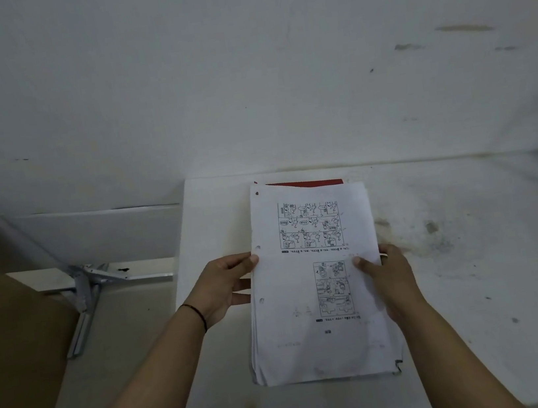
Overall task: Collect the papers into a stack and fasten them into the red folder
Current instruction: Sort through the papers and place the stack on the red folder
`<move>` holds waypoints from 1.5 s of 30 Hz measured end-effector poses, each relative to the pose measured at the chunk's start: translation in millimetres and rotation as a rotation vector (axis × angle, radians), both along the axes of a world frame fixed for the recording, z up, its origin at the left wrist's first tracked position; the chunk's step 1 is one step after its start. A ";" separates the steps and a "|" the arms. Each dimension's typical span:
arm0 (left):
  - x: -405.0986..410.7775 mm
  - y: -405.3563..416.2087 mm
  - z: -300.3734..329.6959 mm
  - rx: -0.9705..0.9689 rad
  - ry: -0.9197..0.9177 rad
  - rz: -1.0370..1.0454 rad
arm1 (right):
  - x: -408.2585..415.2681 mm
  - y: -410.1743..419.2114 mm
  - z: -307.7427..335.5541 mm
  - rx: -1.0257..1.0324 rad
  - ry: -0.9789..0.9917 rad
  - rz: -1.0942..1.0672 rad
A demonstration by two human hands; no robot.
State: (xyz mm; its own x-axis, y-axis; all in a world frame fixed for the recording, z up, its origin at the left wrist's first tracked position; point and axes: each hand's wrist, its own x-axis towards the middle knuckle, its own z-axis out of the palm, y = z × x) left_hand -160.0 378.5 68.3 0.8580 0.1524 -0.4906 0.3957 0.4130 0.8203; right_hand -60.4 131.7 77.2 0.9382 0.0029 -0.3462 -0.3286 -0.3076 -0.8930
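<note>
Papers [317,287] stacked, hands gripping both sides, red folder [306,183] beneath

No text can be read. The top sheet of the paper stack [317,283] carries two printed comic-strip blocks with caption lines, upside down and too blurred to make out, between the two hands' fingers [361,265].

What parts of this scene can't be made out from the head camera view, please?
- Red folder: only a strip shows past the paper stack; its fastener is hidden by the sheets.
- Left hand grip: fingers under the stack's edge are hidden.
- Right hand: fingers behind the stack are hidden; only the thumb lies on top.
- Printed captions: too small and blurred to read.
- Sheet count: edges too fine to tell.
</note>
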 end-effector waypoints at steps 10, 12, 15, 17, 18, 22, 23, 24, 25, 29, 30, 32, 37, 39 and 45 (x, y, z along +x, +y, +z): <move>0.6 2.8 1.4 0.143 0.023 0.084 | -9.8 8.1 0.4 0.014 -0.014 0.035; 1.4 2.3 1.2 0.151 0.027 0.082 | -11.4 6.2 3.2 0.021 -0.006 0.063; 4.8 -1.0 -0.2 0.169 0.033 0.058 | -12.2 -0.7 6.0 0.035 0.004 0.102; 8.6 -4.6 -1.8 0.178 0.041 0.026 | -11.4 -7.9 7.7 0.036 0.021 0.105; 9.9 -5.5 -2.4 0.174 0.046 0.002 | -10.6 -11.1 7.8 0.036 0.032 0.094; 17.3 -12.3 -4.0 0.070 0.044 -0.147 | -2.6 -28.2 7.3 0.036 0.061 0.004; 18.2 -14.4 -3.9 0.044 0.036 -0.194 | -0.2 -32.1 6.5 0.035 0.065 -0.013; 19.6 -18.5 -4.0 0.036 0.029 -0.243 | 2.5 -37.0 6.0 0.039 0.069 -0.028; 20.3 -21.7 -4.7 0.057 0.029 -0.289 | 4.9 -40.6 5.4 0.043 0.070 -0.036; 29.4 -37.1 -5.0 0.236 0.049 -0.420 | 18.9 -54.9 2.0 0.056 0.066 -0.055; 33.1 -40.5 -3.9 0.281 0.052 -0.434 | 23.6 -58.1 1.8 0.062 0.064 -0.055; 43.5 -48.3 -1.6 0.337 0.056 -0.430 | 36.0 -65.5 0.7 0.066 0.061 -0.046; 67.0 -67.7 -0.1 0.265 0.072 -0.416 | 68.2 -79.1 2.5 0.051 0.058 0.020; 74.5 -74.5 -1.3 0.218 0.058 -0.387 | 80.6 -86.8 3.5 0.075 0.082 0.046; 94.8 -94.2 -3.0 0.107 0.061 -0.308 | 115.4 -109.4 10.1 0.183 0.112 0.178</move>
State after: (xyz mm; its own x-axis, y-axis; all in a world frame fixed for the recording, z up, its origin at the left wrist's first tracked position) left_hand -65.2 284.3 65.3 0.8412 -0.0565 -0.5378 0.5385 0.1787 0.8235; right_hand 55.0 22.3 87.3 0.8733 0.2363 -0.4260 -0.3834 -0.2062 -0.9003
